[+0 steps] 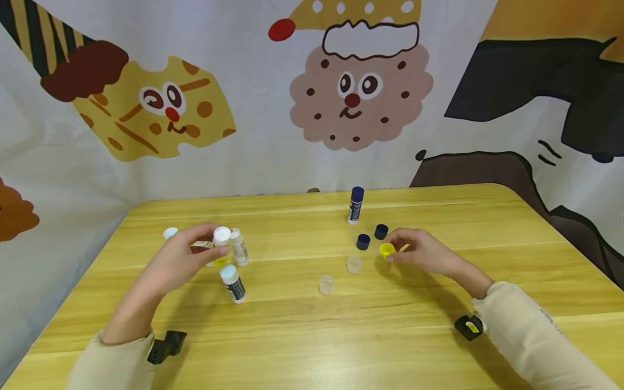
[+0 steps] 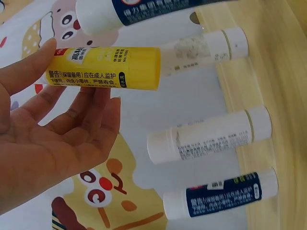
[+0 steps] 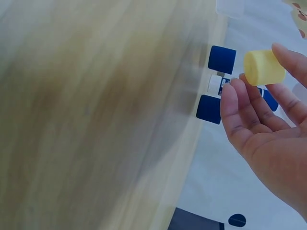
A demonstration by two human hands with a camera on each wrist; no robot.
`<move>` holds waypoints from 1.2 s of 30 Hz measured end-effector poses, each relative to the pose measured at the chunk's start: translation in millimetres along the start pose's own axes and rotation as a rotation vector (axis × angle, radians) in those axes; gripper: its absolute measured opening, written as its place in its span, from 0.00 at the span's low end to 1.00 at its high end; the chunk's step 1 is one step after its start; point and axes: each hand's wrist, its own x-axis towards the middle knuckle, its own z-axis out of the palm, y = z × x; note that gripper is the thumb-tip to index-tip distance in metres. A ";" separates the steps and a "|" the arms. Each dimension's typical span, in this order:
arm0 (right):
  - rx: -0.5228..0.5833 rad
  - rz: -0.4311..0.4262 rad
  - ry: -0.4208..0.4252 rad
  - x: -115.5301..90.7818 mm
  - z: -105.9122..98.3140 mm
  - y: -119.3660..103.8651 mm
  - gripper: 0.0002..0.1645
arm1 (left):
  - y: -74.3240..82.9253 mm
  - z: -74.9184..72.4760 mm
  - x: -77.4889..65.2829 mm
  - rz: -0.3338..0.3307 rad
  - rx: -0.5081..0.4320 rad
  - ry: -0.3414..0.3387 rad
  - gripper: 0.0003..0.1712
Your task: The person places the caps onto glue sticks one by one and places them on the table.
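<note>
My left hand (image 1: pixel 180 261) pinches a yellow glue stick (image 2: pixel 108 68) between thumb and fingers. It is uncapped, with its white end up in the head view, and is held among several uncapped glue sticks. Nearest are a navy-labelled glue stick (image 1: pixel 236 287) in front and a pale-labelled glue stick (image 1: pixel 240 249) beside it. On the right, my right hand (image 1: pixel 424 252) holds a small yellow cap (image 3: pixel 265 68) between thumb and fingertips, close to the tabletop. Just beyond that cap lie two navy caps, one farther left (image 1: pixel 363 242) and one behind (image 1: pixel 381 232).
Two clear caps, one nearer (image 1: pixel 326 285) and one farther (image 1: pixel 353 264), sit mid-table. A navy-capped glue stick (image 1: pixel 355 207) stands upright toward the back. Another white-topped glue stick (image 1: pixel 170 233) is partly hidden behind my left hand. A cartoon-printed cloth (image 1: pixel 263 108) hangs behind the wooden table (image 1: pixel 302 346).
</note>
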 end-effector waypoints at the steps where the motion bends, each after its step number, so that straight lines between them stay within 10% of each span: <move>1: -0.004 -0.003 0.000 0.2 0.3 -0.3 0.14 | 0.8 1.3 1.1 0.006 0.001 0.000 0.16; 36: -0.016 -0.047 0.018 6.0 2.8 -18.9 0.16 | 34.5 45.1 26.3 0.110 0.071 -0.026 0.15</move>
